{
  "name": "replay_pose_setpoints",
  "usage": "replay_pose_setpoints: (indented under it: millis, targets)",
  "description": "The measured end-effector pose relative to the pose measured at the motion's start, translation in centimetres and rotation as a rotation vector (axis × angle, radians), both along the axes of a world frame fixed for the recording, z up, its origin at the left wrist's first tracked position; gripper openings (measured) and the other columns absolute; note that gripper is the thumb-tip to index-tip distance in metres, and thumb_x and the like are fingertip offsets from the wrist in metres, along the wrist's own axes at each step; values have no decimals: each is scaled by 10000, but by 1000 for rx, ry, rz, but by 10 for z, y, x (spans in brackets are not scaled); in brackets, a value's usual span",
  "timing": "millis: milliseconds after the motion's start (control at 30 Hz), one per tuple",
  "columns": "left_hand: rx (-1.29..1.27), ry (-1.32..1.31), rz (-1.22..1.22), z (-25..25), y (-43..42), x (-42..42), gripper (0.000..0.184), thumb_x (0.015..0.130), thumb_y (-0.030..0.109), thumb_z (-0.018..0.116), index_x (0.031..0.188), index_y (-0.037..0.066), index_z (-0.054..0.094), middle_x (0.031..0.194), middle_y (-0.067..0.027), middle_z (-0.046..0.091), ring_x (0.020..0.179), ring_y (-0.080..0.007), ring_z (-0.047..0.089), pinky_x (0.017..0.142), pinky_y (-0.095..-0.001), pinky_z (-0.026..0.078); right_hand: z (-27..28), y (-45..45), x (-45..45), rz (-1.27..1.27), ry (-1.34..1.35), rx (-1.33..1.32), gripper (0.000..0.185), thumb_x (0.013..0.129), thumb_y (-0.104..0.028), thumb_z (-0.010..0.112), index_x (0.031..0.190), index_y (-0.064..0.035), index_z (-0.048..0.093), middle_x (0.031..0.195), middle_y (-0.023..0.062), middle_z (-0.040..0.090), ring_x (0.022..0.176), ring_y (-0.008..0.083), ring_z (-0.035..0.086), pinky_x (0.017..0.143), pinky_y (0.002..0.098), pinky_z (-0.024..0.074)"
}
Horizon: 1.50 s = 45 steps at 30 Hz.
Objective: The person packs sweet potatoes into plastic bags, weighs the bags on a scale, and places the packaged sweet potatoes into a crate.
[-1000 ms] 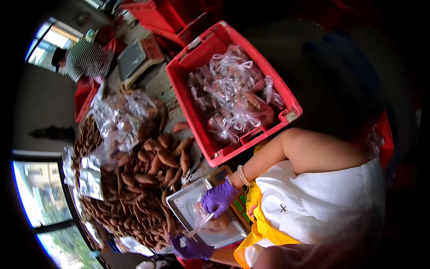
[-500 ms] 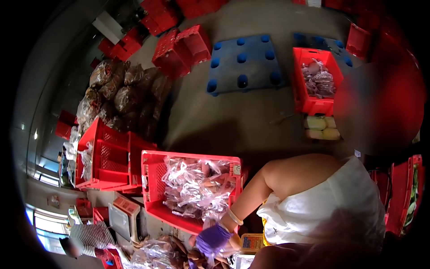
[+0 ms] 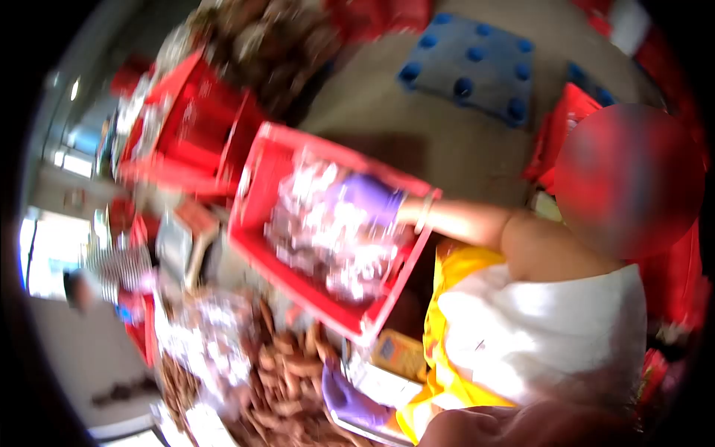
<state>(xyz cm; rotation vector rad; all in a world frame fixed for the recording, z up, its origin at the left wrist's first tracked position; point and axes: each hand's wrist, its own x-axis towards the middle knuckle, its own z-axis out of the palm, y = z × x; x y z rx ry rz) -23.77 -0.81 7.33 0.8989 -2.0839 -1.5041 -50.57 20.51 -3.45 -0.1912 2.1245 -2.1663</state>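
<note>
My right hand (image 3: 369, 200), in a purple glove, is inside the red crate (image 3: 298, 289), over clear plastic bags (image 3: 316, 223) with reddish contents. Motion blur hides its fingers and whether they grip a bag. Below the crate, my left hand (image 3: 354, 398), also gloved in purple, rests by the edge of the pale weighing tray (image 3: 387, 386). Its fingers look extended, with nothing visible in them. A yellow-orange scale panel (image 3: 400, 353) shows beside the tray. Sweet potatoes (image 3: 287, 376) lie heaped beside my left hand.
Loose clear bags (image 3: 212, 335) cover part of the heap. Another scale (image 3: 179, 242) stands near a co-worker in a striped top (image 3: 119, 267). More red crates (image 3: 197, 127) are at the upper left, with a blue pallet (image 3: 477, 67) on the floor.
The view has swung back toward the table. My right hand has moved from the weighing tray, past the crate's near edge, into the crate. My left hand is again visible by the tray.
</note>
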Motion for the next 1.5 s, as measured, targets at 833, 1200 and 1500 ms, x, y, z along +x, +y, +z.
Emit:
replay_pose_setpoints:
  millis: [833,1200,1500]
  targets:
    - [-273,-65,-360,-120,11,-51,254,845,46,634,1090,54,699,940,-165,689,865,-275,659,799,-338,505,-52,-53,17,478,336,1522,784,784,-736,510,1039,-2,616,887,224,637,732,331,645,663,415,535]
    - [-590,-692,-516,-227,-8,-140,530,834,308,624,1343,218,505,1046,-176,661,899,-354,655,772,-454,514,-98,-65,-15,480,513,1669,212,816,-181,574,867,-18,700,793,167,668,725,262,677,585,389,537]
    - [-666,-676,-443,-212,20,-166,672,921,618,379,825,51,728,835,-207,682,805,-382,667,745,-465,517,-108,-40,-15,292,437,1463,242,842,-211,552,850,-8,683,830,212,655,710,330,677,600,428,539]
